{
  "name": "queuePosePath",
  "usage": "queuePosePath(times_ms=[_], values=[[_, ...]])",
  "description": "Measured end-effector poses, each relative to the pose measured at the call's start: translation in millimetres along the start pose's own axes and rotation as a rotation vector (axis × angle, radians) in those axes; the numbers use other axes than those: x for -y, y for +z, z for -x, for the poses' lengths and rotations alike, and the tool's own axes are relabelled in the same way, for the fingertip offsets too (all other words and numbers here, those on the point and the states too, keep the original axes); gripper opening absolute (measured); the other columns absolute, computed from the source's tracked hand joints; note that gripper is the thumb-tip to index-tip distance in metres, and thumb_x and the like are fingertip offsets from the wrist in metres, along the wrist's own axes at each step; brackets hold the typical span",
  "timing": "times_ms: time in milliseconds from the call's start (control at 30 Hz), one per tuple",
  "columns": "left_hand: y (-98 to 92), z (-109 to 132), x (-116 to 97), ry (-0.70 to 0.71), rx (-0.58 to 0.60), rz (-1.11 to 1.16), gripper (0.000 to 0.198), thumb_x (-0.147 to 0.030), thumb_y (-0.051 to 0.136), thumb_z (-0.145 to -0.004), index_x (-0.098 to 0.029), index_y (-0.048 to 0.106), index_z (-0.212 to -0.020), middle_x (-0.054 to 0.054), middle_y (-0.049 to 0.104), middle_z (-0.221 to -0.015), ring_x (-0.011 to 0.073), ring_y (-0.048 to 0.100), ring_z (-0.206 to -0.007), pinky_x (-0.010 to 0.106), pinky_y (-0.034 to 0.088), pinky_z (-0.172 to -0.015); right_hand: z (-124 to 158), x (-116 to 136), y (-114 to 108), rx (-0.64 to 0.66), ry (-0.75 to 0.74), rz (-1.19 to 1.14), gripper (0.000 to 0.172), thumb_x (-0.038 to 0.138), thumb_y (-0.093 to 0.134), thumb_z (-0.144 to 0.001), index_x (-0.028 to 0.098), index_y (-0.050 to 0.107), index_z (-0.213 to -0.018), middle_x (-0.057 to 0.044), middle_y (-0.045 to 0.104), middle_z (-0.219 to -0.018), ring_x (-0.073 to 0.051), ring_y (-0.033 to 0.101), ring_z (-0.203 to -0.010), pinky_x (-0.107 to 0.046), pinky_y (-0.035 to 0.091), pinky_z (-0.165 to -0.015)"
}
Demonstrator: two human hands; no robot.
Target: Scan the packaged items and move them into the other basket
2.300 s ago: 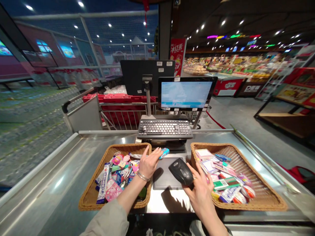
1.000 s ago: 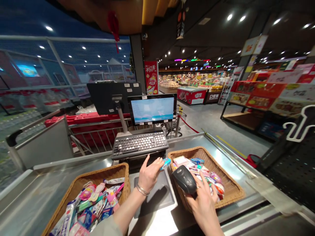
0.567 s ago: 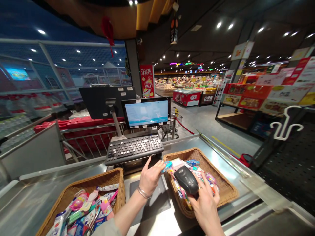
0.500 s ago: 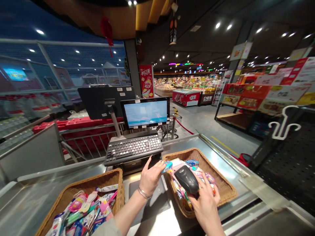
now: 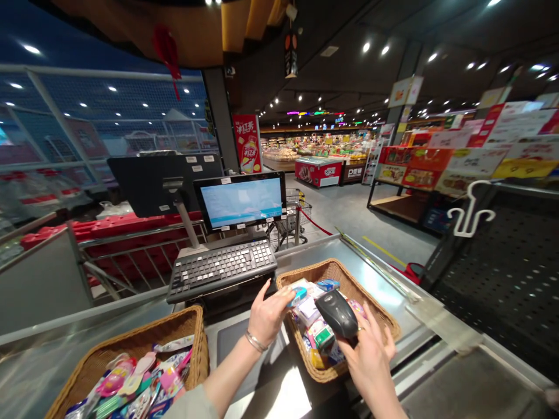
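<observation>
My left hand (image 5: 266,314) pinches a small blue packet (image 5: 299,295) and holds it over the near left rim of the right wicker basket (image 5: 336,270). My right hand (image 5: 371,361) grips a black handheld barcode scanner (image 5: 337,313) above that basket, its head turned toward the packet. The right basket holds several small colourful packets. The left wicker basket (image 5: 144,337) is filled with several more. A bracelet sits on my left wrist.
A keyboard (image 5: 220,269) and a lit screen (image 5: 241,202) stand behind the baskets on the steel checkout counter (image 5: 384,285). A dark flat pad (image 5: 236,349) lies between the baskets. A black perforated rack (image 5: 502,273) rises at right, and red trolleys stand behind a rail at left.
My view has swung to the right, so the baskets slid left in the picture. My left hand carried the blue packet from over the pad to the right basket's rim. The scanner stays in my right hand.
</observation>
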State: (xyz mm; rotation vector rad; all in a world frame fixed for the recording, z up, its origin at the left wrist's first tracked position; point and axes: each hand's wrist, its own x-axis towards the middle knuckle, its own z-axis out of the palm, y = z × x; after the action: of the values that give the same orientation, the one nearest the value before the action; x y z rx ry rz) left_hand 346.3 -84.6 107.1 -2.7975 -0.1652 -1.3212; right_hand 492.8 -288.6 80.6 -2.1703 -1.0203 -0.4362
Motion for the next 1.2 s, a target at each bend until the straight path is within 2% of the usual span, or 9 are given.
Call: queuePosePath(times_ms=[300,467,533,600,700,800,933,1067,1200], values=[[21.8,-6,-9,0.001,0.062,0.069,0.033,-0.016,0.052,-0.094,-0.024,0.057,-0.125,0.002,0.073,-0.117,0.0148,0.067,-0.111,0.038,0.046,-0.109,-1,-30,-7,-0.034,0.085,0.015,0.036,0.035,0.048,-0.083,0.020,0.063,-0.112,-0.012,0.062,-0.130,-0.032,0.040,-0.136,-0.060,0.016,-0.110],[46.4,-4,-7,-0.010,0.126,0.106,0.039,-0.014,0.047,-0.094,-0.024,0.054,-0.131,0.003,0.068,-0.125,0.0147,0.062,-0.120,0.035,0.049,-0.107,1,-43,-11,-0.056,0.120,0.042,0.037,0.038,0.046,-0.085,0.019,0.063,-0.112,-0.013,0.064,-0.126,-0.031,0.041,-0.135,-0.058,0.017,-0.109],[59.4,-5,-9,0.001,0.188,0.139,0.047,-0.010,0.042,-0.094,-0.024,0.046,-0.139,0.006,0.061,-0.136,0.0154,0.054,-0.129,0.037,0.048,-0.108,1,-45,-12,-0.058,0.136,0.051,0.038,0.040,0.046,-0.084,0.018,0.064,-0.110,-0.013,0.065,-0.125,-0.031,0.041,-0.135,-0.057,0.017,-0.110],[69.9,-8,-12,0.007,0.300,0.190,0.057,-0.007,0.039,-0.093,-0.024,0.034,-0.147,0.008,0.049,-0.147,0.0181,0.040,-0.140,0.042,0.044,-0.112,0,-46,-14,-0.070,0.168,0.062,0.040,0.042,0.045,-0.083,0.018,0.066,-0.107,-0.013,0.066,-0.124,-0.031,0.043,-0.134,-0.057,0.016,-0.110],[75.7,-13,-20,-0.055,0.467,0.243,0.069,-0.009,0.042,-0.091,-0.023,0.016,-0.154,0.011,0.033,-0.157,0.0234,0.021,-0.147,0.052,0.034,-0.117,-3,-50,-15,-0.097,0.227,0.073,0.043,0.048,0.044,-0.083,0.019,0.068,-0.102,-0.013,0.067,-0.122,-0.031,0.047,-0.131,-0.056,0.017,-0.111],[69.7,-14,-22,-0.120,0.540,0.248,0.070,-0.017,0.044,-0.093,-0.022,0.012,-0.155,0.012,0.029,-0.158,0.0262,0.018,-0.148,0.057,0.027,-0.119,-4,-53,-16,-0.115,0.278,0.082,0.049,0.055,0.043,-0.082,0.018,0.070,-0.098,-0.015,0.068,-0.120,-0.032,0.050,-0.128,-0.055,0.020,-0.110],[51.9,-10,-18,-0.151,0.566,0.210,0.067,-0.025,0.048,-0.093,-0.022,0.019,-0.153,0.013,0.037,-0.155,0.0288,0.023,-0.147,0.061,0.022,-0.119,-6,-49,-12,-0.107,0.287,0.069,0.054,0.061,0.040,-0.083,0.017,0.069,-0.097,-0.016,0.068,-0.118,-0.032,0.048,-0.129,-0.055,0.020,-0.110],[26.4,-8,-17,-0.229,0.608,0.157,0.068,-0.023,0.053,-0.090,-0.020,0.024,-0.151,0.014,0.043,-0.151,0.0295,0.027,-0.146,0.063,0.022,-0.118,-7,-33,-5,-0.074,0.215,0.032,0.055,0.061,0.039,-0.085,0.017,0.068,-0.101,-0.016,0.068,-0.119,-0.032,0.048,-0.128,-0.054,0.020,-0.109],[-4.0,-4,-19,-0.332,0.649,0.121,0.066,-0.023,0.055,-0.089,-0.021,0.028,-0.149,0.013,0.041,-0.152,0.0293,0.029,-0.145,0.064,0.020,-0.118,-11,-13,4,-0.065,0.151,0.006,0.055,0.059,0.038,-0.085,0.016,0.068,-0.104,-0.018,0.066,-0.121,-0.032,0.049,-0.128,-0.053,0.023,-0.108]])
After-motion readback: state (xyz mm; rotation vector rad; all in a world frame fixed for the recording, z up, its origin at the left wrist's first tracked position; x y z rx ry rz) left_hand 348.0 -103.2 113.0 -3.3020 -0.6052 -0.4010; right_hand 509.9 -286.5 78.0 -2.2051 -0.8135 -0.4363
